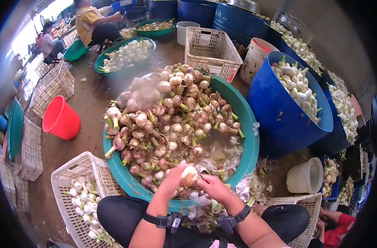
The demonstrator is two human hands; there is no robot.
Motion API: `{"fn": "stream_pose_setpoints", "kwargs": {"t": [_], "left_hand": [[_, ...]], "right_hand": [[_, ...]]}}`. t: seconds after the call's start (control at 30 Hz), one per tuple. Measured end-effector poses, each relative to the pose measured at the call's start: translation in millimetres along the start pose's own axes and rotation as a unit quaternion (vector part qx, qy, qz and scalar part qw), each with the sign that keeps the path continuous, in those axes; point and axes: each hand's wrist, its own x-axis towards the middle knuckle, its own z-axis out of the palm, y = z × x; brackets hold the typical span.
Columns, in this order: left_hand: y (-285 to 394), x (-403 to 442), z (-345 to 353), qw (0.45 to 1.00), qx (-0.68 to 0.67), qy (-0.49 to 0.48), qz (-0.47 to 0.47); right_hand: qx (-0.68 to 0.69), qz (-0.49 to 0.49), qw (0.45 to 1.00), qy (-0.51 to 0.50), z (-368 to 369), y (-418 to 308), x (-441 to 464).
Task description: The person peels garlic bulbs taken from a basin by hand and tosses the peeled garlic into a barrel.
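A garlic bulb [189, 176] with pale, partly brown skin is between my two hands. My left hand [175, 178] is closed around its left side. From the right, my right hand [214, 188] pinches the bulb's edge; whether a small tool is in those fingers I cannot tell. Both hands are over the near rim of a round teal tub [251, 136]. Unpeeled garlic bulbs [178, 127] with green stems and dirty roots are heaped in it. Loose papery skins [223, 159] lie at the tub's right side and spill over its near rim.
At my left knee stands a white crate [58, 182] of peeled garlic, with a red bucket [61, 118] beyond. A tilted blue barrel [265, 99] of white bulbs and a white bucket [296, 177] are on the right. Other people sit at upper left and lower right.
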Motion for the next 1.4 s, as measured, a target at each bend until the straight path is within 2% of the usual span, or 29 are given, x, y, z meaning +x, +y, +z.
{"fn": "stream_pose_setpoints", "kwargs": {"t": [0.03,0.07,0.1,0.13,0.17,0.2,0.23,0.27,0.37,0.4,0.5,0.53,0.6,0.63,0.67,0.7,0.73,0.77,0.83,0.93,0.97,1.03,1.1,1.13,1.17,1.2,1.23,1.3,1.4], "left_hand": [[-1.6,-2.3,4.5,1.0,0.001,-0.003,-0.004],[-3.8,-6.0,10.2,0.974,0.221,0.016,0.056],[-5.3,-9.7,16.3,0.895,0.43,0.034,0.116],[-6.8,-14.0,22.9,0.908,0.406,0.037,0.098],[-7.7,-18.8,28.6,0.908,0.406,0.034,0.096],[-7.9,-23.6,33.7,0.848,0.48,0.012,0.226],[-7.2,-25.7,36.7,0.763,0.541,-0.008,0.354],[-10.9,-23.8,35.5,0.76,0.538,-0.004,0.365],[-20.3,-17.9,27.6,0.722,0.537,0.036,0.435],[-21.8,-19.3,28.2,0.808,0.452,0.042,0.375],[-19.1,-17.8,26.7,0.864,0.404,0.057,0.293],[-18.2,-17.5,28.7,0.864,0.403,0.058,0.295],[-20.5,-18.8,35.3,0.733,0.523,0.043,0.433],[-21.9,-18.2,36.0,0.735,0.522,0.042,0.431],[-21.1,-15.6,35.8,0.918,0.237,0.066,0.31],[-18.3,-13.0,34.7,0.982,-0.077,0.081,0.151],[-16.7,-11.7,33.6,0.959,-0.212,0.135,0.13],[-16.3,-8.2,24.1,0.958,-0.212,0.138,0.134],[-18.9,-2.6,-0.3,0.926,-0.324,0.193,0.028],[-12.0,-8.6,1.1,0.919,-0.328,0.217,0.002],[-10.7,-7.1,2.6,0.916,-0.321,0.241,-0.009],[-8.0,-4.0,-4.4,0.899,-0.349,0.264,0.005],[-2.5,-10.4,-17.9,0.901,-0.363,0.233,0.034],[-4.4,-9.1,-19.5,0.898,-0.363,0.247,0.033],[-3.5,-9.5,-16.1,0.895,-0.361,0.26,0.03],[-6.5,-7.7,-13.5,0.896,-0.357,0.262,0.027],[-10.6,-4.0,-9.8,0.902,-0.342,0.264,0.019],[-15.7,4.0,0.9,0.908,-0.328,0.26,0.01],[-19.5,-4.2,16.5,0.931,-0.155,0.318,0.086]], "right_hand": [[0.002,0.002,1.0,0.004,-3.9,4.6,0.1],[-0.203,-0.17,0.96,0.092,-8.7,9.4,1.8],[-0.394,-0.327,0.842,0.172,-12.7,12.8,2.0],[-0.322,-0.196,0.914,0.151,-14.5,14.5,0.0],[-0.321,-0.194,0.914,0.153,-20.2,18.5,2.9],[-0.028,-0.047,0.992,0.11,-29.1,24.7,9.7],[0.267,0.1,0.957,0.053,-37.0,29.4,14.8],[0.315,0.136,0.938,0.037,-40.1,25.8,14.5],[0.369,0.081,0.924,0.063,-30.6,20.4,8.7],[0.391,0.015,0.92,0.024,-27.8,20.1,5.2],[0.422,-0.065,0.903,0.047,-16.2,12.1,-10.6],[0.436,-0.037,0.899,0.026,-21.5,13.0,-15.7],[0.465,-0.053,0.884,-0.007,-24.6,23.1,-18.2],[0.495,-0.068,0.865,-0.038,-24.4,27.7,-20.1],[0.501,-0.082,0.861,-0.007,-19.5,18.9,-28.7],[0.501,-0.084,0.861,-0.009,-16.1,18.4,-36.6],[0.418,-0.081,0.904,0.04,-13.2,24.5,-46.3],[0.329,-0.075,0.937,0.088,-12.8,29.1,-55.6],[0.365,-0.212,0.9,0.104,-27.1,24.1,-69.8],[0.392,-0.251,0.852,0.239,-65.8,-4.1,-78.8],[0.251,-0.234,0.895,0.285,-80.9,-0.1,-77.7],[0.524,-0.195,0.763,0.326,-90.7,-5.7,-59.3],[0.508,-0.239,0.76,0.327,-105.8,5.5,-53.7],[0.389,-0.143,0.843,0.345,-113.2,12.2,-49.5],[-0.036,-0.074,0.93,0.359,-105.7,12.6,-41.4],[-0.312,-0.168,0.848,0.394,-92.4,8.9,-34.0],[-0.559,-0.243,0.687,0.394,-75.9,5.6,-27.4],[-0.373,-0.264,0.823,0.337,-39.7,10.9,-11.9],[-0.212,-0.332,0.872,0.292,14.1,-11.9,-7.5]]}}
